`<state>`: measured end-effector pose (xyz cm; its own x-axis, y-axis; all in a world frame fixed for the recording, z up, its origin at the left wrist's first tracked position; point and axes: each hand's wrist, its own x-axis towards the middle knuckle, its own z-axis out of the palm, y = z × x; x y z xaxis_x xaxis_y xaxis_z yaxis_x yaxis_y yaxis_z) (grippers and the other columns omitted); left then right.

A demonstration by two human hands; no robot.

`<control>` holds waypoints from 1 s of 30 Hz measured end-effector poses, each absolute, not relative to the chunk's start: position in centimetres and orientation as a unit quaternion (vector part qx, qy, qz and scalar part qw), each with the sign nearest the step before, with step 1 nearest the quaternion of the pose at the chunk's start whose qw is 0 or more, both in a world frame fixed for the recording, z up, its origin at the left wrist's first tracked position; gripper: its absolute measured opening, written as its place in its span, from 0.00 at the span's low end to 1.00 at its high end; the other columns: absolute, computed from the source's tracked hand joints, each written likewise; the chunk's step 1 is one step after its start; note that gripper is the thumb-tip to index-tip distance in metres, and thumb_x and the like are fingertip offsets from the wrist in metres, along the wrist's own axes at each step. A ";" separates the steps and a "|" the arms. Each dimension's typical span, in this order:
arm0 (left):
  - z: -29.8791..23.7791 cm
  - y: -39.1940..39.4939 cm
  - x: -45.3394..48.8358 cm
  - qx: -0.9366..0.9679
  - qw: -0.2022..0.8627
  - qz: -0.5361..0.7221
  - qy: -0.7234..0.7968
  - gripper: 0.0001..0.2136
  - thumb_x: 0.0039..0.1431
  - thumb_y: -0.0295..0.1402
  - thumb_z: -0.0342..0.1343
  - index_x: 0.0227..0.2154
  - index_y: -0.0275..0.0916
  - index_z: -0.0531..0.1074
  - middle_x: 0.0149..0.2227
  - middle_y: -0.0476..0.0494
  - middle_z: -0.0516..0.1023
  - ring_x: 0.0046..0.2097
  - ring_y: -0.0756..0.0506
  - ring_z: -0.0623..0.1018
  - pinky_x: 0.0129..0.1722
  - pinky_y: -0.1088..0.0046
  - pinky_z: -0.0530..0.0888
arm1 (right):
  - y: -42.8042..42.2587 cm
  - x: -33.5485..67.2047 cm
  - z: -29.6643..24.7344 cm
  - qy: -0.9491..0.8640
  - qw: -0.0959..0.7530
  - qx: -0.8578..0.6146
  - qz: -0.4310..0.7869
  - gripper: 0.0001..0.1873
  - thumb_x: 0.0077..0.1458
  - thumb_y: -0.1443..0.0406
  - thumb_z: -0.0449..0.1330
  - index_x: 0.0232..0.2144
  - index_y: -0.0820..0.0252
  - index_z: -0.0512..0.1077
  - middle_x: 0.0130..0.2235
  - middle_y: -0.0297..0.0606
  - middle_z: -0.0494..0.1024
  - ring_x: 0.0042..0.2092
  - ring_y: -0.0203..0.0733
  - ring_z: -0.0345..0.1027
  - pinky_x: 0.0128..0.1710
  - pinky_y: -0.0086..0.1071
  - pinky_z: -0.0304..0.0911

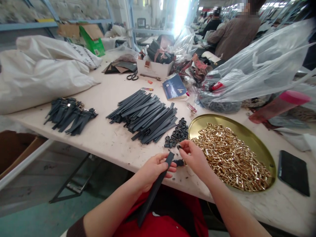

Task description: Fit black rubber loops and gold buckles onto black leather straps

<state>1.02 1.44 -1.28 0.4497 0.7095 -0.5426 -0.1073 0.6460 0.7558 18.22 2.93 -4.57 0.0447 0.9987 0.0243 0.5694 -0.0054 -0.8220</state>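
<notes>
My left hand [158, 167] is closed around a dark strap [156, 187], whose long end hangs down over my lap. Just to its right, my right hand [191, 153] pinches a small black loop [179, 147] between thumb and fingertips. Beyond that hand lies a heap of black loops [180, 130] on the table. A dark finished-looking strap piece [179, 162], partly hidden by my hands, rests near the table edge. A large pile of dark strips [145, 115] lies farther left. Many gold buckles [232, 158] fill a round gold tray [265, 148] on the right.
Assembled straps with buckles [70, 115] lie at the left, near a white sack [41, 74]. A phone [293, 172] is at the far right. Scissors [132, 77], a blue booklet [174, 87], a white box [154, 68] and plastic bags [254, 65] stand behind. A person [234, 33] sits beyond.
</notes>
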 end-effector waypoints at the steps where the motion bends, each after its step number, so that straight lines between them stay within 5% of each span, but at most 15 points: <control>1: -1.5 1.6 1.2 0.354 0.773 0.261 0.458 0.10 0.52 0.28 0.51 0.39 0.35 0.66 0.32 0.44 0.74 0.29 0.52 0.74 0.27 0.79 0.69 | 2.4 18.0 -4.3 -0.563 0.381 -0.610 0.407 0.11 0.50 0.64 0.54 0.38 0.59 0.67 0.34 0.37 0.73 0.34 0.39 0.67 0.35 0.34 0.62; 5: -2.4 1.9 1.6 0.499 0.667 0.241 0.498 0.09 0.55 0.36 0.47 0.28 0.36 0.65 0.22 0.51 0.70 0.20 0.54 0.69 0.21 0.80 0.66 | 0.8 17.1 -3.6 -0.423 0.422 -0.522 0.609 0.15 0.50 0.59 0.57 0.40 0.58 0.68 0.36 0.36 0.74 0.34 0.36 0.68 0.38 0.34 0.64; 11: -1.9 1.7 1.0 0.656 0.556 0.144 0.489 0.11 0.55 0.37 0.44 0.22 0.38 0.64 0.19 0.52 0.69 0.19 0.53 0.67 0.20 0.79 0.62 | -0.2 17.2 -3.7 -0.548 0.379 -0.541 0.513 0.10 0.50 0.62 0.57 0.35 0.57 0.72 0.36 0.36 0.74 0.39 0.40 0.67 0.42 0.36 0.62; 17: 0.0 0.6 -0.2 0.629 0.634 0.088 0.440 0.18 0.56 0.37 0.43 0.49 0.37 0.60 0.21 0.54 0.68 0.20 0.52 0.68 0.23 0.78 0.64 | -1.3 17.3 -3.7 -0.438 0.462 -0.544 0.546 0.18 0.47 0.61 0.59 0.43 0.57 0.65 0.31 0.32 0.71 0.33 0.36 0.67 0.35 0.32 0.64; 22: 0.5 -0.1 0.0 0.639 0.574 0.198 0.473 0.18 0.55 0.39 0.46 0.47 0.38 0.65 0.26 0.48 0.70 0.27 0.49 0.67 0.26 0.77 0.63 | -2.6 15.8 -3.5 -0.446 0.466 -0.511 0.568 0.32 0.48 0.60 0.58 0.53 0.56 0.51 0.33 0.34 0.73 0.35 0.39 0.69 0.35 0.33 0.64; 24: 0.4 0.0 0.2 0.629 0.573 0.216 0.479 0.14 0.55 0.40 0.46 0.37 0.37 0.69 0.24 0.50 0.68 0.26 0.50 0.65 0.24 0.78 0.61 | -1.7 17.0 -3.2 -0.521 0.444 -0.547 0.482 0.28 0.52 0.58 0.54 0.53 0.59 0.52 0.33 0.36 0.73 0.34 0.39 0.69 0.34 0.33 0.64; 26: 0.3 0.1 0.5 0.600 0.596 0.218 0.487 0.12 0.55 0.40 0.44 0.28 0.37 0.67 0.18 0.54 0.60 0.21 0.53 0.60 0.19 0.79 0.56 | 0.2 19.2 -2.8 -0.606 0.367 -0.642 0.292 0.16 0.56 0.58 0.49 0.43 0.61 0.64 0.32 0.39 0.73 0.34 0.40 0.68 0.33 0.33 0.62; 28: 0.1 0.1 0.9 0.562 0.629 0.224 0.489 0.12 0.54 0.41 0.43 0.26 0.38 0.64 0.14 0.58 0.53 0.17 0.54 0.54 0.17 0.79 0.51 | 2.6 21.4 -2.5 -0.664 0.194 -0.718 0.079 0.13 0.56 0.61 0.48 0.32 0.61 0.70 0.35 0.44 0.74 0.39 0.44 0.67 0.39 0.36 0.59; 30: 0.1 0.1 1.4 0.533 0.653 0.232 0.485 0.12 0.53 0.42 0.43 0.27 0.38 0.62 0.12 0.60 0.50 0.16 0.55 0.51 0.16 0.79 0.49 | 4.8 22.7 -2.6 -0.664 0.152 -0.731 0.040 0.11 0.53 0.65 0.52 0.26 0.64 0.72 0.33 0.49 0.74 0.39 0.48 0.67 0.39 0.38 0.57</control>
